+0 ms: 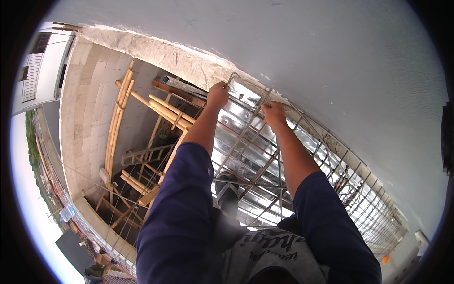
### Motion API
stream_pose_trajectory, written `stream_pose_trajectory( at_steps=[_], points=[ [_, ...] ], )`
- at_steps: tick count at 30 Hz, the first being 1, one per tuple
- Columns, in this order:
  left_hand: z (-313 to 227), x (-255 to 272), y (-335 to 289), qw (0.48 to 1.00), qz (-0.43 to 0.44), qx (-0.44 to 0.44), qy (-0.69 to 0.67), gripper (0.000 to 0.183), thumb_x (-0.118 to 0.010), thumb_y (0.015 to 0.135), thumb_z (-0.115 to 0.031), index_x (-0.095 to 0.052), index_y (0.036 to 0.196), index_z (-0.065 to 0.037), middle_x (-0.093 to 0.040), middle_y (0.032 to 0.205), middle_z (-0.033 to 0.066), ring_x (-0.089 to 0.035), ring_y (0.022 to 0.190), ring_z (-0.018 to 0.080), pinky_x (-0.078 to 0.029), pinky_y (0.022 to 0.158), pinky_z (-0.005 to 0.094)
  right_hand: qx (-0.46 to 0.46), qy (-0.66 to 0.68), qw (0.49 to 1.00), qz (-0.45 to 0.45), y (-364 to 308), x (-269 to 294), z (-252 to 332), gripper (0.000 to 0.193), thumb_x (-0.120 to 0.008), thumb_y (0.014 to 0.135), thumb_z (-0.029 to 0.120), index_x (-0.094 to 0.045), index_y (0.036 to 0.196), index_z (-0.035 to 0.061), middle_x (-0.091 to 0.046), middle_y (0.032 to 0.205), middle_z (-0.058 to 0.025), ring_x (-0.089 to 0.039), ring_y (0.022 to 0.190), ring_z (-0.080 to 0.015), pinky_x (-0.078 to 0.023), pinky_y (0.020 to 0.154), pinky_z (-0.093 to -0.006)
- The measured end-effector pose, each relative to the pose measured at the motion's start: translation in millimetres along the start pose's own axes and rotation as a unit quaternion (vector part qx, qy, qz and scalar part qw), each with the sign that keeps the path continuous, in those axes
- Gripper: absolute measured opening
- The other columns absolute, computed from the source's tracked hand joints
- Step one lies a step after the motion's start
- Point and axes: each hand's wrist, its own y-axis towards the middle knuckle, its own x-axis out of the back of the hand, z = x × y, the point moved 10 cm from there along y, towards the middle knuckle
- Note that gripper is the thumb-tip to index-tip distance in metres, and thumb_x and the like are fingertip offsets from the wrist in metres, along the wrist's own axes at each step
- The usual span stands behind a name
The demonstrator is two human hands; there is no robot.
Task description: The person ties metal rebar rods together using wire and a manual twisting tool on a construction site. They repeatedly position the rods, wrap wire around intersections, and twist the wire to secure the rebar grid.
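Observation:
Both my arms reach ahead over a grid of thin steel reinforcing bars (pixel 257 176) lying on shiny corrugated metal decking (pixel 231 147). My left hand (pixel 218 96) is closed round a reinforcing bar (pixel 232 75), whose hooked end rises above the fist next to the wall. To its right, my right hand (pixel 273 113) is closed with the fingers bent at a bar crossing by the wall's foot. What those fingers pinch is too small to tell. Below my left forearm, one dark shoe (pixel 227 188) stands among the bars.
A grey wall (pixel 340 61) rises along the right, with a rough concrete ledge (pixel 165 54) continuing left. Left of the decking is a deep opening with bamboo poles (pixel 118 118) and a ladder (pixel 147 155). More bar mesh (pixel 373 213) runs along the wall at lower right.

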Motion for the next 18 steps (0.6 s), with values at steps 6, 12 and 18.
stream_pose_trajectory(
  at_steps=[6, 12, 18],
  points=[
    [11.1, -5.2, -2.5, 1.0, 0.008, 0.014, 0.006, 0.023, -0.056, 0.088, -0.026, -0.065, 0.1, -0.009, -0.067, 0.096, 0.0179, -0.063, 0.093, 0.0367, -0.048, 0.081, 0.0452, -0.084, 0.047, 0.994, 0.055, -18.7, 1.1, 25.8, 0.017, -0.063, 0.084, 0.017, -0.064, 0.082, -0.0001, -0.063, 0.068, -0.0059, -0.051, 0.043, -0.014, -0.041, 0.041, -0.0296],
    [-23.3, 24.6, -32.5, 0.987, -0.127, 0.002, 0.095, 0.025, -0.055, 0.087, -0.019, -0.06, 0.108, -0.006, -0.063, 0.091, 0.0192, -0.058, 0.101, 0.0373, -0.046, 0.086, 0.045, -0.111, 0.075, 0.989, 0.059, -26.8, 6.5, 33.4, 0.017, -0.063, 0.085, 0.017, -0.064, 0.083, 0.0004, -0.064, 0.07, -0.0065, -0.051, 0.045, -0.0139, -0.042, 0.043, -0.0284],
    [-97.3, -41.1, -86.2, 0.931, 0.008, -0.322, 0.174, 0.039, -0.056, 0.083, -0.017, -0.055, 0.12, -0.005, -0.062, 0.102, 0.0158, -0.05, 0.116, 0.0321, -0.029, 0.107, 0.0489, -0.132, 0.094, 0.985, 0.066, -25.0, 3.4, 29.0, 0.015, -0.063, 0.085, 0.017, -0.064, 0.085, 0.0016, -0.065, 0.072, -0.0059, -0.051, 0.047, -0.0127, -0.041, 0.043, -0.0274]
  ],
)
